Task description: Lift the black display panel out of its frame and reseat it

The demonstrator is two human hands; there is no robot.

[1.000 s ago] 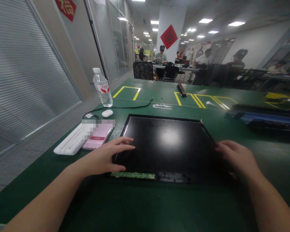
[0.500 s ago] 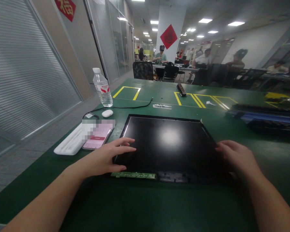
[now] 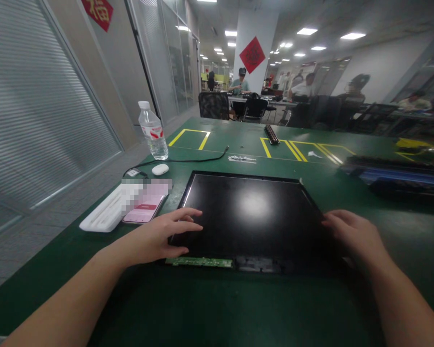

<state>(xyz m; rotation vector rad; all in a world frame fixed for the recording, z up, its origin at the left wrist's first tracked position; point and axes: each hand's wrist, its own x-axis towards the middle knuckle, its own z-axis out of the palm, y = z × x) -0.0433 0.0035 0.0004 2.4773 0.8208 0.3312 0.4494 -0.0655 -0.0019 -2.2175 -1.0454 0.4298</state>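
A black LCD screen panel (image 3: 224, 212) lies face up in front of me, with a glare spot on its surface. Along its near edge shows a narrow green circuit board (image 3: 202, 262). My left hand (image 3: 171, 231) rests over the panel's left edge, fingers spread apart, tips on or just over the screen. At the opposite side, my right hand (image 3: 352, 233) has its fingers closed at the panel's right edge; its thumb is hidden.
Left of the panel are a phone (image 3: 144, 209), a white tray-like case (image 3: 106, 214), an earbud case (image 3: 160, 169), a black cable (image 3: 198, 159) and a water bottle (image 3: 154, 132). A dark strip-shaped part (image 3: 272, 134) and yellow tape marks lie farther back. Dark-and-blue equipment (image 3: 398, 176) is at right.
The fingers of my left hand have shifted very slightly on the panel. Otherwise the panel and my right hand look the same.
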